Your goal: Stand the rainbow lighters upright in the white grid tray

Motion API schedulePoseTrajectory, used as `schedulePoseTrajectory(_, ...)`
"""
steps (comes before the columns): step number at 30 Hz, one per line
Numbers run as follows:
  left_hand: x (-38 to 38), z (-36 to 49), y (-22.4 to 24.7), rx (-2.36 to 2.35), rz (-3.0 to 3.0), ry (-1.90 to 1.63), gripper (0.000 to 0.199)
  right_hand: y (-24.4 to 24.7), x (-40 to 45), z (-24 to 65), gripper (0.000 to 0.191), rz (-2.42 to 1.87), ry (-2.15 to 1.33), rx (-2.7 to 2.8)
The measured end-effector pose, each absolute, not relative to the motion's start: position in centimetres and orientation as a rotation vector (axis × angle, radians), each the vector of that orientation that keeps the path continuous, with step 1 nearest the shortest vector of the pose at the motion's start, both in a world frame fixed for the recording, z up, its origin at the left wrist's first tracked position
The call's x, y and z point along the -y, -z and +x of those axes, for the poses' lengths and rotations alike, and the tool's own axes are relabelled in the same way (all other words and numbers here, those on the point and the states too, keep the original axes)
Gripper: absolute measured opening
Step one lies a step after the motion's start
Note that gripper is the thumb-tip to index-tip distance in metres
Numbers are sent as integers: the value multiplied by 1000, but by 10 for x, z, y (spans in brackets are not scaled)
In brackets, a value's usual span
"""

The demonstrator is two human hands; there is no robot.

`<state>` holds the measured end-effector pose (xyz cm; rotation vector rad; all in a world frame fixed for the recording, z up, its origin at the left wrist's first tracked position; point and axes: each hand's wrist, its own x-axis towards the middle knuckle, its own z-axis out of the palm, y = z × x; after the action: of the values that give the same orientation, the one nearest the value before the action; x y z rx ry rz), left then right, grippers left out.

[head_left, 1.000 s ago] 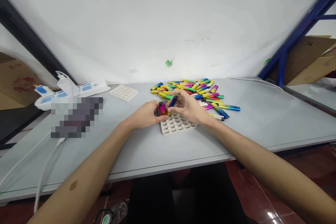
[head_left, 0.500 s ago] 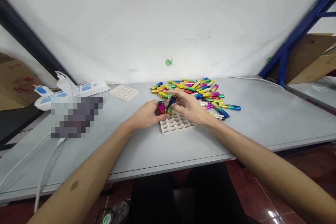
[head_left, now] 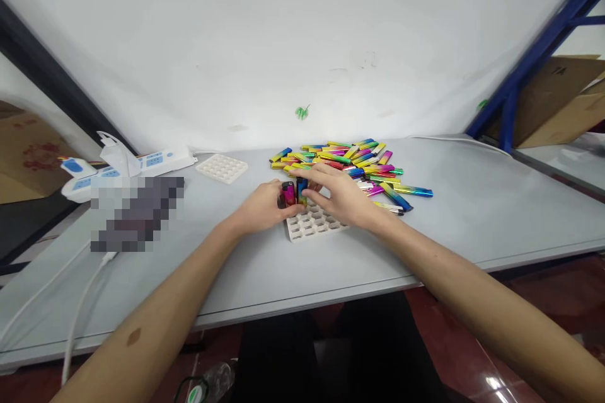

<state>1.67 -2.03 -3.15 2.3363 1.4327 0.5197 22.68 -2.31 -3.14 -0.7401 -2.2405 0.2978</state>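
The blue lighter (head_left: 301, 187) stands at the tray's (head_left: 312, 224) far left corner, pinched upright by the right hand (head_left: 344, 199), probably for alignment; the left hand (head_left: 259, 209) clasps the pink lighter (head_left: 288, 194) beside it, seemingly for steadiness.

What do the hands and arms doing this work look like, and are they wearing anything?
Both the left hand and the right hand are bare, with no gloves. The left forearm and right forearm show no sleeve, watch or bracelet. No ring is visible either, though some fingers are partly hidden.
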Motion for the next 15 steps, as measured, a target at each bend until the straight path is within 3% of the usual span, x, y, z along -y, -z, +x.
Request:
schedulePoseTrajectory(8, 21, 19, 32, -1430, 2324, -552, 41, 23, 27, 231, 43, -880, -379, 2263)
schedulePoseTrajectory(15, 19, 12, 28, -1622, 2217, -459, 49, 4, 11, 291, 16, -1442, -34, 2123)
